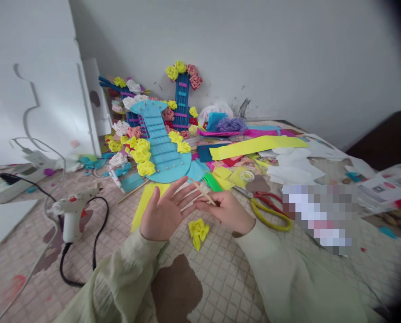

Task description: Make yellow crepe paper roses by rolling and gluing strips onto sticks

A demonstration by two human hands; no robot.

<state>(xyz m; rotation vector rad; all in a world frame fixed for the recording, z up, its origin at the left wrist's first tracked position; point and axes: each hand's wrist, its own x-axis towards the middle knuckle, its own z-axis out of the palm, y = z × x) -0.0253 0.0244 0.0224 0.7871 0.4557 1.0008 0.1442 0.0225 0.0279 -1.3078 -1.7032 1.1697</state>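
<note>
My left hand (168, 211) is held palm up with its fingers spread, and nothing rests in it. Between the thumb and fingers of my right hand (225, 210) is a thin wooden stick (203, 191), its tip pointing up and left beside my left fingers. Just below the hands lies a crumpled yellow crepe-paper flower (198, 233) on the table. Behind them a light-blue guitar-shaped cutout (163, 143) leans back, trimmed with yellow paper flowers (141, 154) along its left side.
A white hot glue gun (73, 215) with a black cord stands at left. Scissors (271, 215) with yellow and red handles lie at right, near a tape roll (246, 176). A yellow paper strip (257, 147) and other paper scraps cover the back. A power strip (19, 184) sits far left.
</note>
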